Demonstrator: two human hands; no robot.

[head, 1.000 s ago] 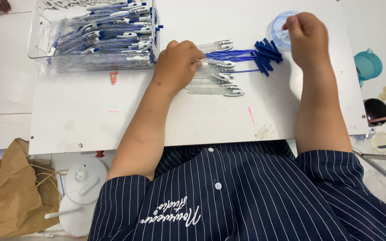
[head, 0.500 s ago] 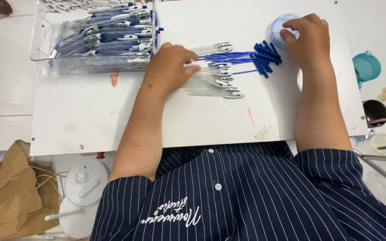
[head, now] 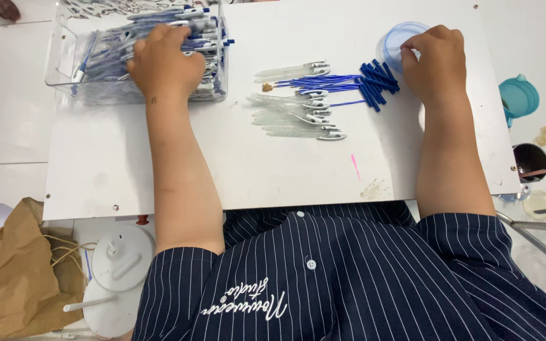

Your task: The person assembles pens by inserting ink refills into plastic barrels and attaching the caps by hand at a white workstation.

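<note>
My left hand [head: 165, 60] reaches into a clear plastic bin [head: 64, 69] at the back left, resting on the heap of assembled blue and clear pens [head: 203, 38]; whether it grips one is hidden. My right hand [head: 434, 60] has its fingertips pinched at the rim of a small blue-tinted cup [head: 394, 43] at the back right. Between the hands lie several clear pen barrels [head: 298, 117] and a bundle of blue refills [head: 342, 82] with blue caps [head: 377, 82] on the white board [head: 273, 170].
A teal lidded cup [head: 518, 98] and a dark cup [head: 531, 163] stand right of the board. A brown paper bag [head: 7, 278] and a white lidded drink cup with a straw [head: 115, 278] sit at the lower left. A metal frame [head: 538, 233] runs along the right.
My left hand has left the clear barrels in the middle and moved left into the bin of pens. My right hand stays at the small cup.
</note>
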